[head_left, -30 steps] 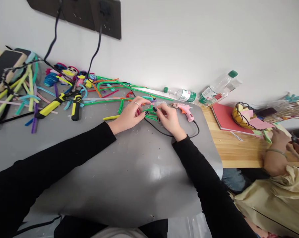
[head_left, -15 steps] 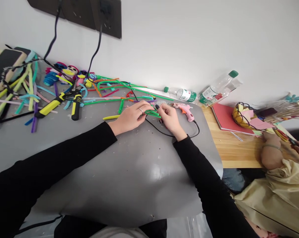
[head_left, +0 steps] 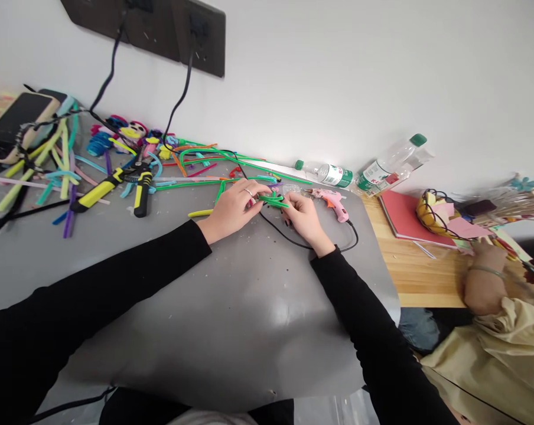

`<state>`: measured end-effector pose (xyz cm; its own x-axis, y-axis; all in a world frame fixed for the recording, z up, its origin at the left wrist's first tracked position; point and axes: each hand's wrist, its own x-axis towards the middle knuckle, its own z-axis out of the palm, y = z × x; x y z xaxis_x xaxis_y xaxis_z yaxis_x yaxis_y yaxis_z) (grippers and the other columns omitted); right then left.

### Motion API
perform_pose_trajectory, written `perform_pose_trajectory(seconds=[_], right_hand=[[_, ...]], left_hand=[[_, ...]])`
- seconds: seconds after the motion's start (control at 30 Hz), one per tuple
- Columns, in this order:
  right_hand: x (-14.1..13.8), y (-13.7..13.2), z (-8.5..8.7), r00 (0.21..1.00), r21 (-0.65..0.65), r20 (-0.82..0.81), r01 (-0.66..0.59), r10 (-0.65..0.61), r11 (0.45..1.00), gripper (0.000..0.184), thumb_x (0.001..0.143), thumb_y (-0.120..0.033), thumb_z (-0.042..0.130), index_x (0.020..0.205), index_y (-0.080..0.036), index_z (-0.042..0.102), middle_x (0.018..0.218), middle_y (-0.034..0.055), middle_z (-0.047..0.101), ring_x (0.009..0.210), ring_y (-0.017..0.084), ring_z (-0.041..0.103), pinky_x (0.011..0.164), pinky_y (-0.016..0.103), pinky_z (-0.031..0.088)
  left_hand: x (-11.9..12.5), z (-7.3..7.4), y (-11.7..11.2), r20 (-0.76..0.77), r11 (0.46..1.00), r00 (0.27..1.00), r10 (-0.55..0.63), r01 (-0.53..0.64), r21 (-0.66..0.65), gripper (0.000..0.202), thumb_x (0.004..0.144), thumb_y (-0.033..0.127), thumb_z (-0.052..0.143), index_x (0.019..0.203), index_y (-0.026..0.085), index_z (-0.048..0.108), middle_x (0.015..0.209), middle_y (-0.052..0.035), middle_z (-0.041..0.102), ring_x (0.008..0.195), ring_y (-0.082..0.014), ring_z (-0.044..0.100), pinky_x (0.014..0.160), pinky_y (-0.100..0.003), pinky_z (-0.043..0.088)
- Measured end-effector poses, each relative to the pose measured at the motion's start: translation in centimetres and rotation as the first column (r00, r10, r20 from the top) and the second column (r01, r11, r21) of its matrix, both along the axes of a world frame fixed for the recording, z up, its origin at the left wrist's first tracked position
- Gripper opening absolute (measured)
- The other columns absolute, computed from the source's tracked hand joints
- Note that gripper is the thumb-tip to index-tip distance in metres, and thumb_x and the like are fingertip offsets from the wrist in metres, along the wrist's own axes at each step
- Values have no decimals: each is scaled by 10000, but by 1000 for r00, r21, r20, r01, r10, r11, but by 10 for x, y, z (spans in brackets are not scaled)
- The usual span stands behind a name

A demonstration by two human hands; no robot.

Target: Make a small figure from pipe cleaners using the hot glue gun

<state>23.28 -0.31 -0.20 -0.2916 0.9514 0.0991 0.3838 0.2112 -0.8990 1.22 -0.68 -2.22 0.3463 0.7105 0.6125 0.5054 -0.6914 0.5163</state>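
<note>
Between my two hands is a green pipe cleaner, bent into several close loops. My left hand, with a ring on one finger, pinches its left end. The fingers of my right hand are closed on its right end. Just right of that hand lies a pink glue gun, its black cord running below both hands. A yellow pipe cleaner rests on the grey table left of my left hand. More green pipe cleaners lie behind it.
Yellow-and-black pliers, small fuzzy figures and a phone lie among coloured pipe cleaners at left. Plastic bottles lie along the wall. At right, a person's hand works over a wooden table with a basket.
My right fingertips have drawn slightly away from my left ones, and more of the looped green pipe cleaner shows between them. The whole view has shifted a little.
</note>
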Motion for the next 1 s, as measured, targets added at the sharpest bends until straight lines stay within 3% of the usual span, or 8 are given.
perform_pose_trajectory(seconds=[0.23, 0.37, 0.7, 1.0], right_hand=[[2, 0, 1, 999, 18, 51, 6, -7, 1000, 508, 915, -678, 619, 718, -232, 473, 501, -46, 497, 445, 112, 423, 495, 270, 307], [1, -1, 2, 998, 37, 59, 16, -18, 999, 461, 932, -614, 609, 710, -229, 485, 493, -46, 495, 439, 110, 420, 499, 270, 309], [1, -1, 0, 997, 56, 81, 7, -11, 998, 374, 932, -500, 600, 705, -227, 483, 512, -46, 481, 484, 110, 416, 506, 255, 303], [-1, -2, 0, 994, 69, 104, -34, 27, 997, 461, 967, -592, 545, 699, -221, 500, 505, -44, 477, 463, 107, 444, 514, 258, 329]], left_hand=[[1, 2, 0, -24, 1000, 1000, -16, 16, -15, 235, 971, 157, 562, 1178, 208, 663, 1145, -78, 714, 997, -228, 648, 949, -375, 529], [1, 1, 2, 16, 996, 998, -64, 65, -54, 275, 958, 151, 572, 1221, 199, 637, 1223, -88, 679, 857, -177, 640, 882, -351, 551], [1, 0, 3, 72, 998, 995, -66, 64, 28, 211, 978, 124, 546, 1137, 196, 664, 1082, -66, 742, 855, -171, 674, 818, -304, 543], [0, 2, 1, 67, 992, 997, -32, 40, -121, 186, 969, 237, 582, 1118, 202, 687, 944, -37, 745, 744, -162, 660, 772, -287, 547]])
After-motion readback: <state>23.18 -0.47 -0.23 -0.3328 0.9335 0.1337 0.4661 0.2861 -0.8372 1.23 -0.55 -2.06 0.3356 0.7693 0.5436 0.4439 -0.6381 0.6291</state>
